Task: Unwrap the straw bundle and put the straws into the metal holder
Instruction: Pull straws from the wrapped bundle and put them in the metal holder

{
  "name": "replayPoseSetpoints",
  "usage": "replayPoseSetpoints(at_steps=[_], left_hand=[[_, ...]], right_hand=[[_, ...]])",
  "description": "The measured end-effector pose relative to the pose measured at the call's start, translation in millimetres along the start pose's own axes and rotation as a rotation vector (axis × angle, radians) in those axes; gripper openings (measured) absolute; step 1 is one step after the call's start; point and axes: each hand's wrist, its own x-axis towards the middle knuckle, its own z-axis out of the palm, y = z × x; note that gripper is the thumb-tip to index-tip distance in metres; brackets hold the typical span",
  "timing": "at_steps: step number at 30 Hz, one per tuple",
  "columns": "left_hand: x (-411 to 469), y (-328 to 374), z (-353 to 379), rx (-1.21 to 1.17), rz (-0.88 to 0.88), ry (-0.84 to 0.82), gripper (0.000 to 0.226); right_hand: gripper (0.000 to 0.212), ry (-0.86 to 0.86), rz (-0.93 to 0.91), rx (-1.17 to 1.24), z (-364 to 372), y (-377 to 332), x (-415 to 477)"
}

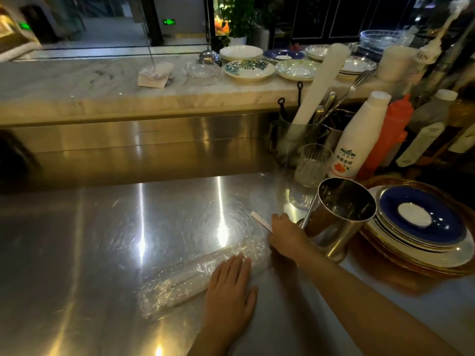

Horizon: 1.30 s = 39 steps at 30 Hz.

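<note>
The straw bundle (180, 281), white straws wrapped in crinkled clear film, lies diagonally on the steel counter (102, 240). My left hand (230, 291) rests flat on the bundle's middle, fingers spread over the film. My right hand (285, 235) sits at the bundle's far right end, fingers closed around the wrap there. One loose white straw (261, 220) sticks out just beyond that hand. The metal holder (339, 217), a shiny steel cup, stands tilted right beside my right hand, its mouth facing me.
A stack of plates with a blue one on top (421, 222) sits right of the holder. Behind it stand a cut-glass tumbler (312, 165), a white bottle (359, 140), a red squeeze bottle (390, 134) and a utensil cup (298, 134). Plates line the marble ledge (102, 80).
</note>
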Motion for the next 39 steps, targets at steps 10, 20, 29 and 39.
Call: replayPoseSetpoints(at_steps=[10,20,29,39], left_hand=[[1,2,1,0.0,-0.002,0.011,0.051],[4,4,0,0.026,0.014,0.038,0.05],[3,6,-2,0.041,-0.004,0.002,0.053],[1,6,-4,0.017,-0.001,0.0,0.054]], right_hand=[[0.026,-0.109,-0.025,0.187,-7,1,4],[0.008,-0.273,-0.07,0.095,-47,35,-63],[0.031,-0.251,-0.004,-0.037,-27,76,-91],[0.029,-0.261,-0.039,-0.208,-24,80,-93]])
